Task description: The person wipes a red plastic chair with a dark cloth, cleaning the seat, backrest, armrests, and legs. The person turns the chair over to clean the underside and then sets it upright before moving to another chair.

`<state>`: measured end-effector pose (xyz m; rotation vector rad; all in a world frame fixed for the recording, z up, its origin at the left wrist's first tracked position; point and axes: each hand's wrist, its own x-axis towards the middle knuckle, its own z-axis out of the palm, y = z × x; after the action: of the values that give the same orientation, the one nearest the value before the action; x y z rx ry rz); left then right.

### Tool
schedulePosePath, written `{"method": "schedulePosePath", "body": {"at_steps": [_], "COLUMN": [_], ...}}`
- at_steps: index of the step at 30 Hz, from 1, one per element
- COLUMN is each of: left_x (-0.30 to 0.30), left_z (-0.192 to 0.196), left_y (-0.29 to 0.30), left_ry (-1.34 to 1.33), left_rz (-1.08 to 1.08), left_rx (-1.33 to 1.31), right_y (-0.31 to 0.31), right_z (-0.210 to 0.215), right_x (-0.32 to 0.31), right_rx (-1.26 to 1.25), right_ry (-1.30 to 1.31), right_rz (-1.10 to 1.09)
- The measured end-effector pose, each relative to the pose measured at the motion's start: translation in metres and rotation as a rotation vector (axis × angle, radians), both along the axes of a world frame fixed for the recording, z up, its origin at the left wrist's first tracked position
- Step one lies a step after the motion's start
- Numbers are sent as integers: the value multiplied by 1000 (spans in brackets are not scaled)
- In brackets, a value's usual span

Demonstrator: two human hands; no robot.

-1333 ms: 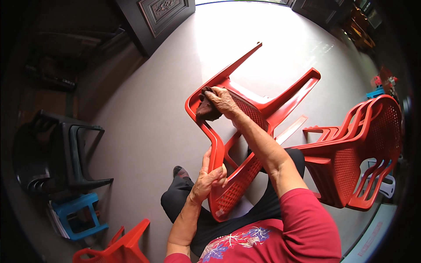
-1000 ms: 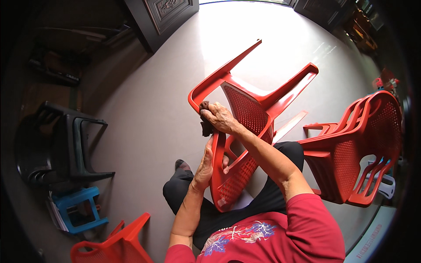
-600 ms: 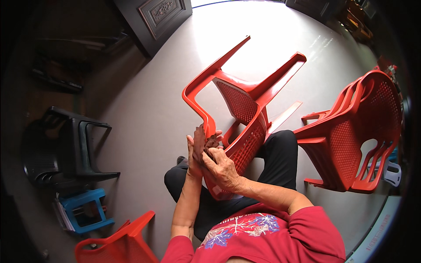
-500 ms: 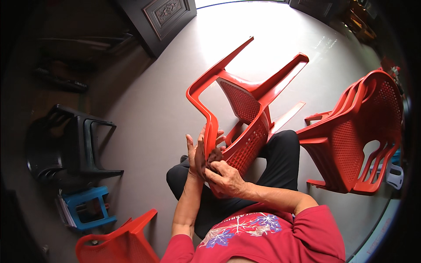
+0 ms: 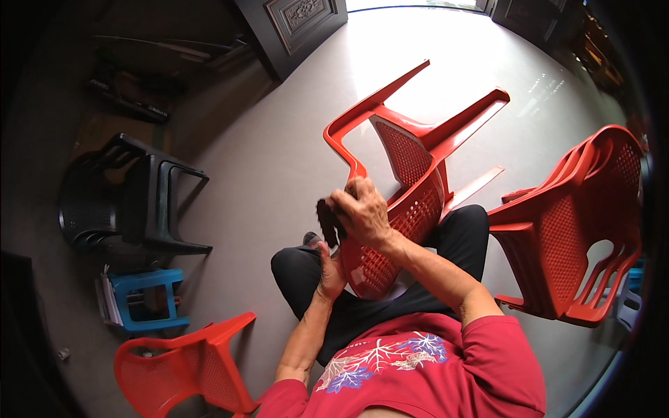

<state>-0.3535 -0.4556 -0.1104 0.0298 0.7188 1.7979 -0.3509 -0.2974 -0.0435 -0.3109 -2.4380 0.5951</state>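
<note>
A red plastic chair [image 5: 425, 177] lies tipped over between my knees, its legs pointing away from me and its perforated back toward my lap. My right hand [image 5: 364, 214] is closed over a dark brown cloth [image 5: 327, 221] and presses at the chair's armrest, where the bent rail meets the back. Part of the cloth hangs down to the left of the fingers. Lower down, my left hand [image 5: 332, 273] grips the chair's near edge with the thumb up, its other fingers hidden behind the plastic.
Stacked red chairs [image 5: 557, 230] stand at the right, and another red chair [image 5: 188, 366] at the lower left. A dark chair [image 5: 132, 198] and a blue stool [image 5: 148, 299] are on the left. Carved dark doors [image 5: 300, 31] open onto bright light at the far side.
My right hand has moved up the armrest with the cloth. My left hand, earlier open behind the rail and cloth, has dropped to the chair's near edge. The view has shifted a little.
</note>
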Motion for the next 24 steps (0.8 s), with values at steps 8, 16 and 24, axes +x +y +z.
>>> {"method": "schedulePosePath", "body": {"at_steps": [8, 16, 24], "left_x": [22, 10, -8], "left_z": [-9, -7, -1], "left_y": [13, 7, 24], "left_ry": [211, 489, 757], "left_rz": [271, 268, 455], "left_rx": [-322, -268, -570], "right_y": [-12, -38, 108], "right_z": [-31, -63, -95], "right_x": [19, 109, 76], "right_rx": [-3, 121, 69], "right_ry": [221, -32, -253], "right_rz": [-133, 260, -546]}}
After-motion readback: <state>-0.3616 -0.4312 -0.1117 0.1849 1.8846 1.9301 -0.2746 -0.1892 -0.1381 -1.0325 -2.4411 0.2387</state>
